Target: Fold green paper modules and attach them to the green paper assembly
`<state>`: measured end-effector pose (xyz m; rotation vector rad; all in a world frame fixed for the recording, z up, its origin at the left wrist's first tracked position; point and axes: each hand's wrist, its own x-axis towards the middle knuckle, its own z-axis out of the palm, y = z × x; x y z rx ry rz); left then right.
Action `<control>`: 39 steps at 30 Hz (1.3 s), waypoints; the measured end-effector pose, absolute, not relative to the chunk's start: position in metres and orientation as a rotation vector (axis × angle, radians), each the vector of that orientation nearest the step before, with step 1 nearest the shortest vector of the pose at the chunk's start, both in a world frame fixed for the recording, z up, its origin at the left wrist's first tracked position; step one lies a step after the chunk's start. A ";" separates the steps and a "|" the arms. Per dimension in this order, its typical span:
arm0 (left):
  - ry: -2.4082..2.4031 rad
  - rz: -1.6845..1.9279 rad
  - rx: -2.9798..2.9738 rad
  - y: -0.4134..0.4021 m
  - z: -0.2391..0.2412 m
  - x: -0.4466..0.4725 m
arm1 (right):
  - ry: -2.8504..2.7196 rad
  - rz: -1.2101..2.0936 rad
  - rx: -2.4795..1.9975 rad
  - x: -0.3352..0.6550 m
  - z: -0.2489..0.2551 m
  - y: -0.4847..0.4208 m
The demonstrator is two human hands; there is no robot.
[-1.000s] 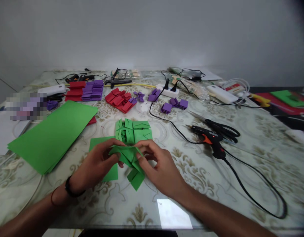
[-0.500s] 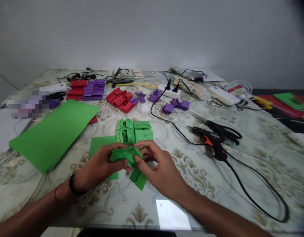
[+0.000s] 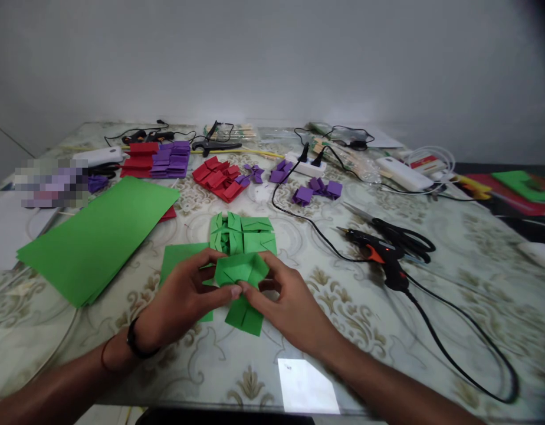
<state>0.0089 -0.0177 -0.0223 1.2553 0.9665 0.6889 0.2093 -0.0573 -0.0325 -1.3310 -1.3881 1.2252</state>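
Observation:
Between my two hands is a piece of folded green paper, its upper part raised into box-like walls and a creased flap hanging down toward me. My left hand grips its left side, thumb at the front. My right hand pinches the right side, with the thumb meeting the left thumb near the middle. Just beyond stand several folded green paper pieces placed side by side. Partly under my left hand lies a flat green sheet.
A stack of large green sheets lies left. Red folded pieces and purple folded pieces sit farther back. To the right are a hot glue gun with a looping cord, and scissors. A power strip stands behind.
The green paper has turned and its upper walls have opened into a box-like shape facing me. Both hands have shifted slightly, and their thumbs have come together at its front.

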 end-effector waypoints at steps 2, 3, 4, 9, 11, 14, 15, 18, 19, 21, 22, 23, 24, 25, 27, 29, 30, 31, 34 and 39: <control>0.973 0.676 1.272 -0.018 -0.022 0.008 | -1.373 1.263 -1.314 0.210 -0.033 -0.057; 0.972 0.684 1.283 -0.017 -0.021 0.008 | -1.367 1.263 -1.310 0.210 -0.033 -0.056; 0.967 0.696 1.295 -0.017 -0.020 0.007 | -1.368 1.253 -1.310 0.211 -0.034 -0.057; 0.955 0.754 1.398 -0.016 -0.018 0.006 | -1.376 1.201 -1.326 0.210 -0.035 -0.059; 0.972 0.816 1.501 -0.017 -0.021 0.006 | -1.334 1.237 -1.307 0.210 -0.034 -0.059; 1.005 0.953 1.707 -0.019 -0.026 0.003 | -1.258 1.334 -1.263 0.209 -0.033 -0.058; 0.988 1.013 1.788 -0.018 -0.028 0.002 | -1.242 1.365 -1.249 0.210 -0.033 -0.058; 0.835 1.153 2.098 -0.015 -0.027 -0.003 | -1.240 1.443 -1.211 0.212 -0.035 -0.056; 0.823 1.128 2.219 -0.013 -0.025 -0.004 | -1.253 1.455 -1.206 0.213 -0.036 -0.056; 0.845 1.004 2.421 -0.010 -0.022 -0.007 | -1.295 1.455 -1.215 0.214 -0.038 -0.056; 0.846 0.943 2.480 -0.009 -0.020 -0.008 | -1.321 1.448 -1.225 0.214 -0.039 -0.056; 0.843 0.892 2.517 -0.009 -0.020 -0.009 | -1.347 1.437 -1.235 0.214 -0.040 -0.056; 0.833 0.853 2.534 -0.008 -0.020 -0.009 | -1.376 1.423 -1.246 0.214 -0.040 -0.057; 0.822 0.828 2.538 -0.008 -0.021 -0.009 | -1.404 1.406 -1.258 0.214 -0.040 -0.057; 0.815 0.801 2.529 -0.009 -0.023 -0.009 | -1.454 1.369 -1.287 0.215 -0.039 -0.057; 0.804 0.809 2.524 -0.009 -0.025 -0.008 | -1.483 1.346 -1.310 0.214 -0.037 -0.058; 0.794 0.824 2.522 -0.009 -0.026 -0.008 | -1.487 1.348 -1.312 0.214 -0.036 -0.058; 0.779 0.840 2.520 -0.010 -0.026 -0.008 | -1.486 1.355 -1.308 0.214 -0.036 -0.059; 0.742 0.858 2.518 -0.011 -0.026 -0.007 | -1.456 1.381 -1.287 0.213 -0.035 -0.059; 0.724 0.916 2.500 -0.015 -0.024 -0.005 | -1.327 1.438 -1.231 0.213 -0.036 -0.058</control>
